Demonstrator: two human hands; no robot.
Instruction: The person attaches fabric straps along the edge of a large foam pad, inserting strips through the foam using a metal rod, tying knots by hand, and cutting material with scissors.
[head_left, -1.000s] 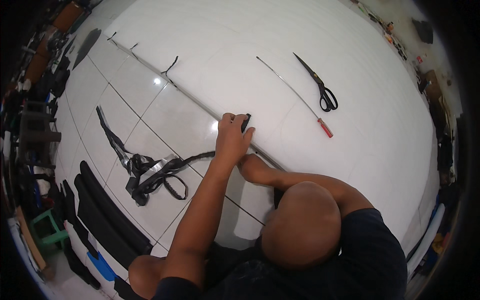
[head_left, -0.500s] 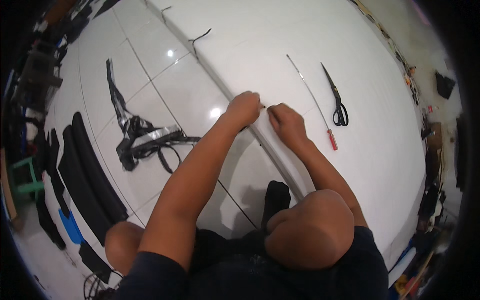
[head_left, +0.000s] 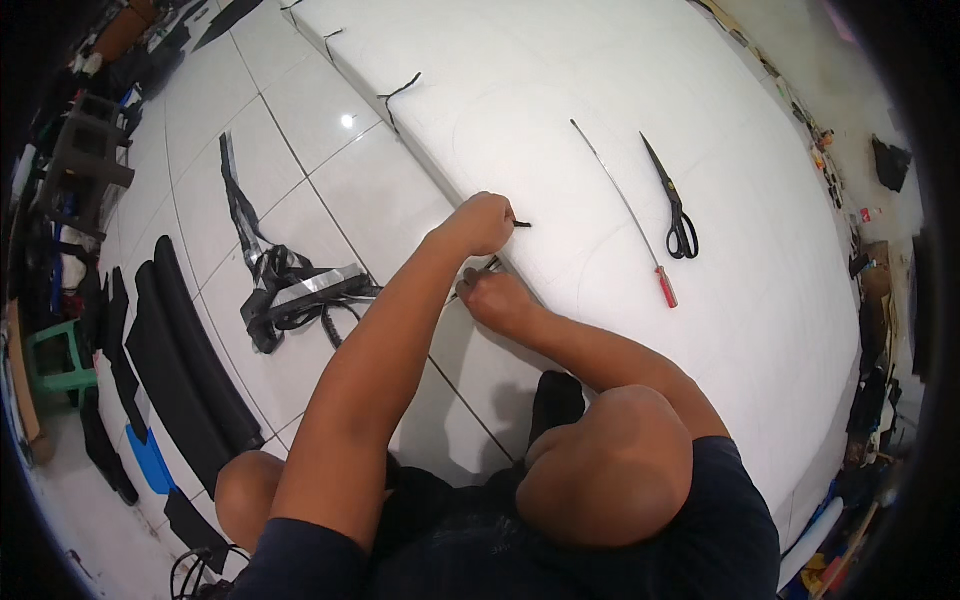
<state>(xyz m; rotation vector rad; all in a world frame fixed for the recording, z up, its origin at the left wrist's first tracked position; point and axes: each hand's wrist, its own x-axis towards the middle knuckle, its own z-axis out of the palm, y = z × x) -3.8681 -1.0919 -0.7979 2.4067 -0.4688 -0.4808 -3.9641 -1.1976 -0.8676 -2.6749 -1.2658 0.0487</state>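
A black cord [head_left: 522,224] pokes out from the closed fingers of my left hand [head_left: 484,224], which rests at the edge of a large white slab [head_left: 560,330]. Just below it, my right hand [head_left: 497,301] is at the slab's side with its fingers drawn together; what they grip, if anything, is hidden. Farther along the same edge, another black cord [head_left: 400,90] sticks up. On top of the slab, to the right, lie a long thin screwdriver with a red handle [head_left: 667,287] and black-handled scissors [head_left: 682,232], their blades closed.
Tangled black and silver strips [head_left: 300,295] lie on the white tiled floor [head_left: 235,215] to the left. Beyond them are long black padded pieces [head_left: 180,350] and a green stool [head_left: 62,360]. Assorted items line the wall at the far right.
My right hand has moved left and down, off the slab's top to its side below my left hand. My left hand stays closed near the edge, with more of the cord showing.
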